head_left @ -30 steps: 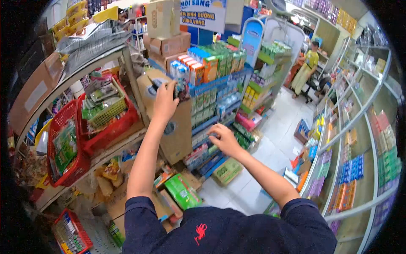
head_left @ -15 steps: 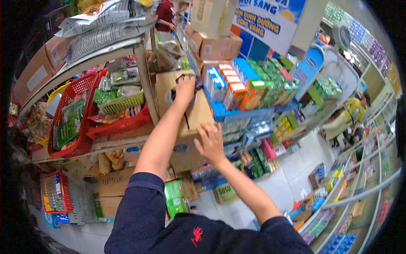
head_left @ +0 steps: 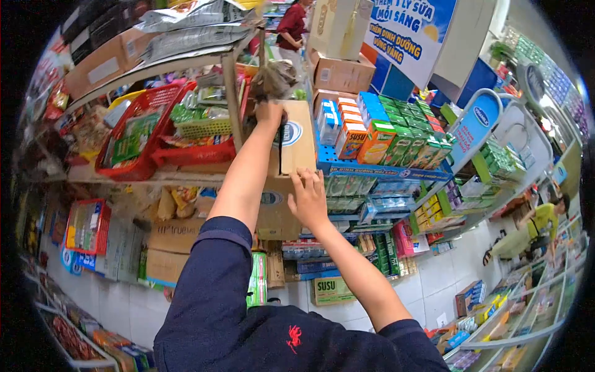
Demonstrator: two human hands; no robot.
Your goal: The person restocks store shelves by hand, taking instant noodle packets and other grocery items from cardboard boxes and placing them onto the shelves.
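Observation:
A light brown cardboard box (head_left: pixel 299 146) with a round blue-and-white logo stands in front of me, a dark line running along its left part. My right hand (head_left: pixel 308 199) lies open at its near edge, fingertips on the top and fingers apart. Farther back, at the box's left side, is my left hand (head_left: pixel 269 113). Motion smears its fingers, so what they hold, if anything, does not show. A greyish-brown plastic bag (head_left: pixel 276 79) is just beyond it. Under the near edge sits another cardboard carton (head_left: pixel 276 217).
Red baskets (head_left: pixel 133 133) of packets fill the shelf on the left. Drink cartons (head_left: pixel 390 127) stand on a blue display (head_left: pixel 384 170) to the right. A SUSU box (head_left: pixel 333 290) is on the floor. One person in red (head_left: pixel 291 28) and another in yellow (head_left: pixel 539 226) are farther off.
My left hand has moved left, off the top of the box, uncovering the round logo. My right hand stays at the near edge. The whole view has shifted slightly.

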